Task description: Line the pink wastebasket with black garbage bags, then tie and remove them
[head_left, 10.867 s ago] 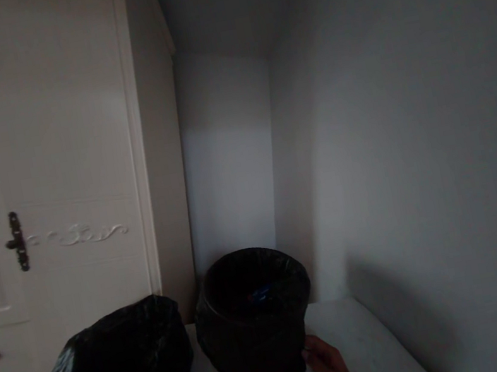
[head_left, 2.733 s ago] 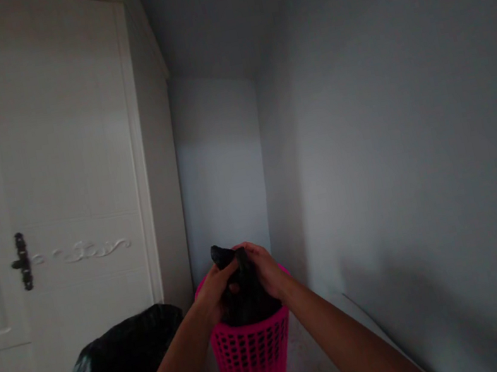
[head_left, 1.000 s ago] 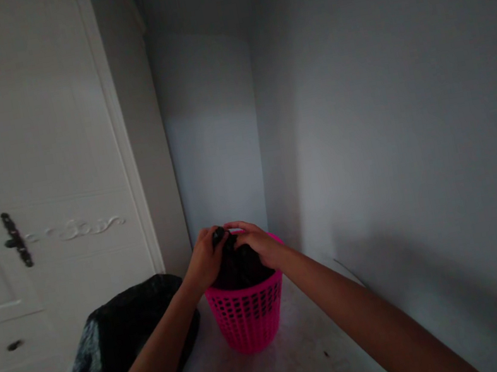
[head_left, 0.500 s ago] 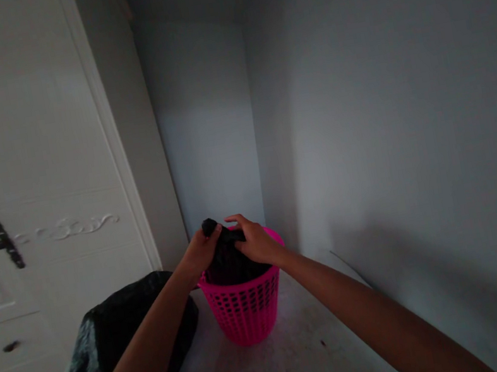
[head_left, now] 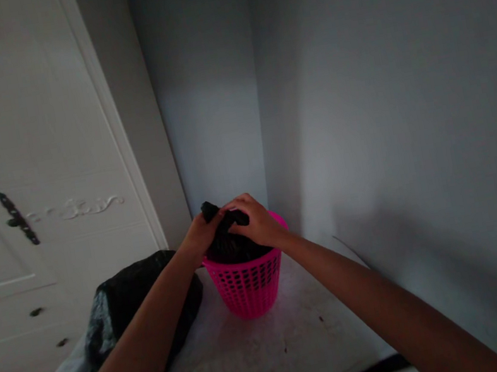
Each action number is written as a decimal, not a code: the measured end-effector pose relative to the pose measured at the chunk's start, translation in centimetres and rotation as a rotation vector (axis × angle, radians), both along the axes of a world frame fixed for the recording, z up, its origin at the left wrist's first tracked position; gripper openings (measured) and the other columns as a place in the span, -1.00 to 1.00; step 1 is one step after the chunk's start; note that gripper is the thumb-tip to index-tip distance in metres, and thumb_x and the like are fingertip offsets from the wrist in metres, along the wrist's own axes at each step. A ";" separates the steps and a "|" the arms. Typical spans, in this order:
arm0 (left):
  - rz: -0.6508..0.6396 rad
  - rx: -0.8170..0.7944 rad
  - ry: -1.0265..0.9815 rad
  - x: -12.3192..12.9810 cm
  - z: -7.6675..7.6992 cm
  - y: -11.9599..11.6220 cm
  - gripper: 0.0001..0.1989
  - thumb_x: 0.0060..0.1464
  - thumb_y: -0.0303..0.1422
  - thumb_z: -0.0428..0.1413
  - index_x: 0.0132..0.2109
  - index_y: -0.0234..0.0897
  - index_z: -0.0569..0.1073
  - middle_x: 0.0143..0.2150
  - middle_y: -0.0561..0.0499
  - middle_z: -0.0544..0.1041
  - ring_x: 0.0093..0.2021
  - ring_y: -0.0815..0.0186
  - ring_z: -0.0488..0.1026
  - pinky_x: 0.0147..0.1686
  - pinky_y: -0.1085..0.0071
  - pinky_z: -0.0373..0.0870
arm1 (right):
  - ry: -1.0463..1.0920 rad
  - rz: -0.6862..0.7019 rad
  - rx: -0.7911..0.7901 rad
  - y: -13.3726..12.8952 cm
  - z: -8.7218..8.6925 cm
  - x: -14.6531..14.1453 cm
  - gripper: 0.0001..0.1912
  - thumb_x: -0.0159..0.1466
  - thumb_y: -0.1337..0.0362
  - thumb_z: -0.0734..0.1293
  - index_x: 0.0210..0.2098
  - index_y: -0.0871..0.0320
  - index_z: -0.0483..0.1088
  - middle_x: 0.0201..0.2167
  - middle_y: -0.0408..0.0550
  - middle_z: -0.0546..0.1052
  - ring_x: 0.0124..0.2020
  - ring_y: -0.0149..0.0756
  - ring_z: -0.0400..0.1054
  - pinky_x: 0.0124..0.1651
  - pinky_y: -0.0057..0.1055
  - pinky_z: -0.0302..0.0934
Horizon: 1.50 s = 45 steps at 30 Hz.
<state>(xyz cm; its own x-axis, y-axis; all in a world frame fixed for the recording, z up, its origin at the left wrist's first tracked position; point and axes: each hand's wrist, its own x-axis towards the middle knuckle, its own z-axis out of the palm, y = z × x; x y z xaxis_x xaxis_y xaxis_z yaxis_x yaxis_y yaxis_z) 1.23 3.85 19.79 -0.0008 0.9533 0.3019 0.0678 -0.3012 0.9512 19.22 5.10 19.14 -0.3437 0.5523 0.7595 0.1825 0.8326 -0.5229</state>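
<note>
A black plastic bag [head_left: 235, 249] fills the top of a pink basket [head_left: 250, 288] with round holes, which stands upright on a white surface. Over the basket's mouth, my left hand [head_left: 202, 232] is closed on the bag's gathered top, with a dark tuft poking up past the fingers. My right hand [head_left: 254, 220] pinches a twisted strand of the same bag just to the right, its fingertips close to the left thumb. The lower part of the bag is inside the basket and shows only through the holes.
Left of the basket lies a large dark plastic bundle [head_left: 152, 293], partly behind my left forearm. A white wardrobe [head_left: 62, 142] with a dark handle [head_left: 18, 218] rises at the left. Grey walls meet behind the basket. The white surface [head_left: 242, 366] has small dark specks.
My right hand has closed more around the black strand and come nearer my left hand. The view has tilted down slightly, showing more of the surface's front edge.
</note>
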 end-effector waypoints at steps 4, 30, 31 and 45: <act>0.012 -0.051 -0.087 0.2 -0.1 0.3 -0.50 -0.13 0.04 0.39 -0.25 -0.33 0.62 -0.37 -0.08 0.66 -0.31 0.14 0.60 -0.22 0.23 0.54 | 0.023 -0.041 0.011 -0.3 0.0 0.0 -0.90 0.34 0.26 0.45 -0.21 -0.03 0.65 -0.06 -0.05 0.51 0.08 -0.15 0.38 0.31 -0.08 0.18; 0.442 0.300 -0.131 -1.9 -10.7 -4.3 -0.11 0.28 0.10 0.12 0.56 0.00 -0.07 0.61 -0.18 0.01 0.56 -0.01 0.07 0.48 -0.05 0.09 | -0.600 -0.019 -0.314 0.9 0.8 0.6 0.12 -0.09 -0.06 0.69 0.38 0.04 0.31 0.36 0.13 0.45 0.32 0.18 0.36 0.33 0.05 0.31; 0.415 0.312 -0.137 -1.4 -12.2 -5.0 -0.10 0.30 0.11 0.08 0.57 0.00 -0.14 0.62 -0.20 -0.01 0.57 -0.03 0.05 0.48 -0.10 0.08 | -0.665 -0.017 -0.293 1.3 0.7 -0.2 0.12 -0.12 0.00 0.71 0.37 0.05 0.32 0.33 0.12 0.48 0.28 0.17 0.40 0.29 0.02 0.35; 0.308 0.285 0.124 1.4 -25.6 -6.8 0.30 -0.05 -0.03 0.44 0.59 -0.04 -0.21 0.60 -0.30 -0.05 0.57 -0.25 -0.01 0.46 -0.26 0.08 | 0.021 -0.317 -0.151 6.3 4.1 2.5 -0.81 0.19 0.37 0.36 -0.18 0.12 0.50 -0.24 -0.12 0.60 -0.15 -0.20 0.45 0.04 -0.23 0.32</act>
<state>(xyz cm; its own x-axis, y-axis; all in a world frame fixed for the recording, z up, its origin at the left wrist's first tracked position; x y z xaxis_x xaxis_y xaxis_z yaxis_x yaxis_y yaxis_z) 2.64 -2.96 -5.85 -0.2191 0.7927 0.5688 0.3040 -0.4985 0.8119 21.71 11.35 23.23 -0.1223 0.7358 0.6660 0.4076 0.6491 -0.6423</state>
